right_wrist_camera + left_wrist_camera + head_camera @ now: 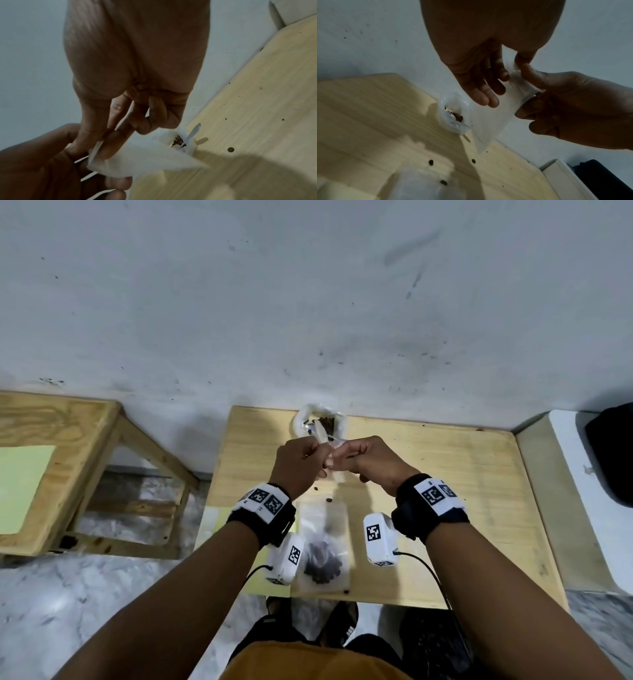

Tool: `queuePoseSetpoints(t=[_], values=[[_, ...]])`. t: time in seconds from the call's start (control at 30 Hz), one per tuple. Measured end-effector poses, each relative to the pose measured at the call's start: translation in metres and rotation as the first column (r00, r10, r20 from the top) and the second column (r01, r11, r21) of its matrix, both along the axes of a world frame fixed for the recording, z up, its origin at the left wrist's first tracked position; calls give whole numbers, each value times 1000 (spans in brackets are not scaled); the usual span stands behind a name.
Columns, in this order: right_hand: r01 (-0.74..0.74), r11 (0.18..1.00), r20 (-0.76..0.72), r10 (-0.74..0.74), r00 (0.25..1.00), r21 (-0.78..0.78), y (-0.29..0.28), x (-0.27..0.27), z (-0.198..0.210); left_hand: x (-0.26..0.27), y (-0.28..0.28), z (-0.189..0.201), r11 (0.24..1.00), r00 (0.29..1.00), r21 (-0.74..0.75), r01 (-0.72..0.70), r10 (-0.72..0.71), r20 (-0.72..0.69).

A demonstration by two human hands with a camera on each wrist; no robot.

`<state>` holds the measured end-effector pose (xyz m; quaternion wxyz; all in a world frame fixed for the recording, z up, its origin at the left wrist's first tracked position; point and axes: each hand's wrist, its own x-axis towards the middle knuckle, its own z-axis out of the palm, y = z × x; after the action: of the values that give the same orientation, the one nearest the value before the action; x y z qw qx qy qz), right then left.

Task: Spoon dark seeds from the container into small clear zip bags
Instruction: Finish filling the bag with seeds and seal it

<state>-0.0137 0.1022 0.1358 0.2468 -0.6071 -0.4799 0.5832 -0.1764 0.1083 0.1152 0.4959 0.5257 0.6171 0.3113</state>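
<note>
Pale wood makes up your small table point(462, 508), pushed against a scuffed grey-white wall point(308, 285), with marbled floor below its near edge. Nearest you, flat on the table between your two wrists, lies a filled zip bag point(322, 556), clear plastic with a dark heap of seeds bunched in its lower half. Just beyond it a few loose seeds point(329, 500) sit scattered on the wood. Above those, both of your hands meet in the air around an empty zip bag point(489, 121), thin and cloudy-clear, hanging down from its top edge with its lower corner pointing at the table. Your left hand point(298, 465) pinches one side of that top edge between thumb and forefinger, while its other fingers hang loose and straight. Your right hand point(368, 462) pinches the other side of the top edge, thumb pressed against curled fingers, so both grips are clamped on the same bag. Whether its mouth is pulled apart cannot be told. Farther back, at the table's far edge against the wall, stands the container point(320, 422), a white crumpled-looking tub holding dark brown seeds, with a clear plastic spoon point(192, 134) leaning upright in it
</note>
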Motion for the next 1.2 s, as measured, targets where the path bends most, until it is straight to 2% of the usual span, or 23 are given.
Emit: queuePoseSetpoints(t=[0.17,0.37,0.47,0.57,0.73,0.8,0.93,1.03,1.07,1.2], values=[[34,999,17,-34,999,1,11,-15,5,-27,13,11,997,996,-45,70,-67,62],[46,991,92,-58,994,128,20,-46,13,-37,29,9,997,997,-5,75,-75,-20],[60,981,140,-87,986,184,25,-55,12,-39,36,12,988,985,69,136,-127,-114],[66,976,146,-97,984,206,31,-60,7,-43,44,15,980,967,60,191,-178,-181],[113,983,50,-122,991,147,40,-48,1,-46,56,19,959,935,47,279,-260,-243],[135,978,71,-147,987,160,44,-38,-5,-45,57,18,955,923,61,291,-263,-281],[134,971,157,-166,974,198,53,-20,-14,-35,56,2,955,935,142,261,-213,-284],[88,978,92,-107,990,189,55,-14,-12,-27,53,-6,934,937,242,263,-188,-293],[76,980,58,-88,994,182,56,-12,-12,-26,53,-7,927,922,247,282,-190,-339],[58,992,-46,-53,998,108,62,-6,-11,-23,58,-12,888,770,123,444,-308,-560]])
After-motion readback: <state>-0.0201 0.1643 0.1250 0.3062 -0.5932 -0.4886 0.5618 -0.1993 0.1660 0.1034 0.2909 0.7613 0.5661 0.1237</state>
